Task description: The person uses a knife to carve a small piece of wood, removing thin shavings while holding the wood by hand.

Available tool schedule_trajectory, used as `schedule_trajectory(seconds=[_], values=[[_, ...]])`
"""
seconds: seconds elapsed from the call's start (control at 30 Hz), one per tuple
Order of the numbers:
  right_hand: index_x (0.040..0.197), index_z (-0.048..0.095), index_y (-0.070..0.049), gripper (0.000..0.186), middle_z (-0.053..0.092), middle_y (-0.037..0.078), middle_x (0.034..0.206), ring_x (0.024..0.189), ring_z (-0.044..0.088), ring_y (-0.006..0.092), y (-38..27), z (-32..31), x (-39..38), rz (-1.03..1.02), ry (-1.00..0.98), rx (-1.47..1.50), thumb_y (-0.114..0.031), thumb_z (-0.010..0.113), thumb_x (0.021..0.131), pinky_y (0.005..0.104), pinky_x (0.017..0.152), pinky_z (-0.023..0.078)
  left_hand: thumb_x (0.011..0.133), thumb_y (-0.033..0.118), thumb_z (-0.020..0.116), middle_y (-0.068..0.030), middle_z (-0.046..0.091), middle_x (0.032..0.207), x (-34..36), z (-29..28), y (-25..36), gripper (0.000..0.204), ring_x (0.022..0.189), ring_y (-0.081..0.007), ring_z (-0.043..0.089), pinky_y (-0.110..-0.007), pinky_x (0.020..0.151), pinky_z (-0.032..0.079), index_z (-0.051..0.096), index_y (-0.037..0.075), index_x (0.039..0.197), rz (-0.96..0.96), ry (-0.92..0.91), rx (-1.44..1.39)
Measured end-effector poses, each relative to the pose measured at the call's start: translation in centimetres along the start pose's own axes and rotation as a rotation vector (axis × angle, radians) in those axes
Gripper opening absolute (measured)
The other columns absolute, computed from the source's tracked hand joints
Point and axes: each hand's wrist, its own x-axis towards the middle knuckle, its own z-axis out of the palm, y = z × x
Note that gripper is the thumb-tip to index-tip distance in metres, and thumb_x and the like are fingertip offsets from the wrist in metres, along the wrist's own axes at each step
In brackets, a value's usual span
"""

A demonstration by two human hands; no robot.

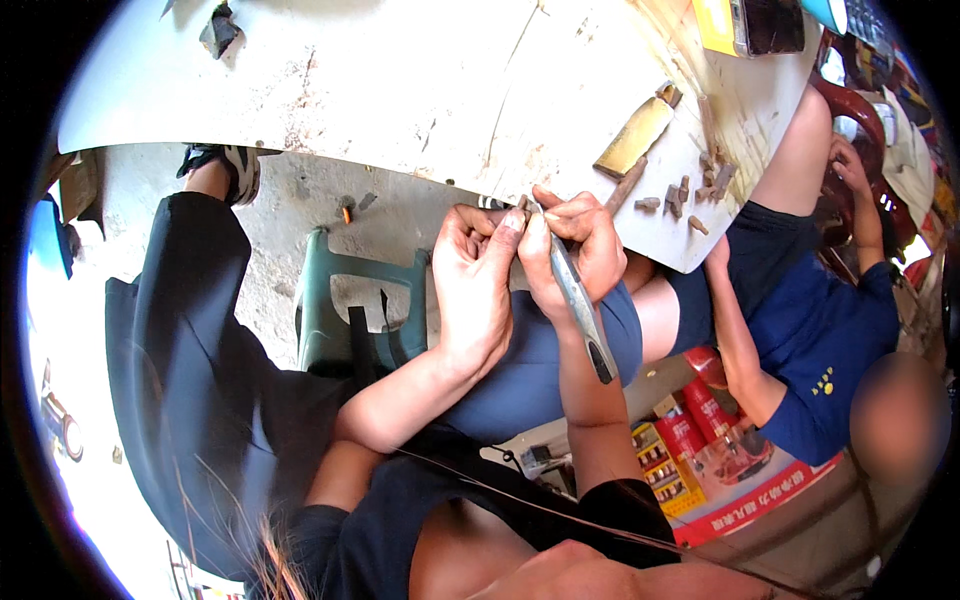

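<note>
We hold a tiny piece (524, 204) pinched in our left hand (478, 280) at the white table (400, 80) edge. Our right hand (575, 245) grips a metal file (582, 310) against it. We seem to be shaping it; next needs small, careful strokes.

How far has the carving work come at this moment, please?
Looks done: several small brown pieces lie on the white table. In hand: left hand pinches a tiny piece at the table edge; right hand works it with a metal tool. Left: cannot tell.
</note>
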Motion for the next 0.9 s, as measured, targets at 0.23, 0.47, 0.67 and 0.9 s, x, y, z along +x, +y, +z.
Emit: schedule_trajectory(seconds=[0.23,0.47,0.67,0.9], values=[[0.07,0.047,0.0,0.021,0.053,0.011,0.062,0.057,0.056,0.0214,-0.3,-0.19,0.62,0.015,-0.017,0.026,-0.003,0.068,0.075,0.0388,0.069,0.058,0.093,0.003,0.056,-0.0035,0.054,0.081,0.05,0.49,0.25,0.019,0.077,-0.0068,0.053,-0.022,0.069,0.045,0.043,0.008,0.079,0.001,0.006,0.075],[0.07,0.047,0.001,0.02,0.052,0.01,0.062,0.058,0.056,0.0204,-0.28,-0.01,0.49,0.005,-0.025,0.029,-0.001,0.067,0.074,0.0391,0.071,0.058,0.091,-0.001,0.058,-0.0077,0.059,0.083,0.14,0.03,-0.01,0.017,0.078,-0.0079,0.054,-0.023,0.074,0.046,0.044,0.005,0.083,0.01,0.012,0.02],[0.073,0.047,0.001,0.019,0.053,0.01,0.064,0.059,0.056,0.0185,-0.22,-0.23,0.24,0.111,0.004,0.169,-0.002,0.066,0.076,0.0389,0.073,0.058,0.092,0.0,0.056,-0.0076,0.058,0.081,0.02,0.15,0.42,0.017,0.074,-0.0084,0.053,-0.023,0.071,0.045,0.042,0.005,0.083,-0.004,-0.035,-0.005],[0.075,0.047,0.0,0.02,0.055,0.01,0.066,0.06,0.057,0.0186,0.27,-0.01,-0.16,0.063,0.021,0.103,-0.003,0.066,0.076,0.0381,0.071,0.058,0.092,0.0,0.056,-0.0066,0.057,0.08,0.11,0.16,0.0,0.017,0.073,-0.0084,0.053,-0.023,0.069,0.045,0.042,0.006,0.084,-0.015,0.011,-0.003]])
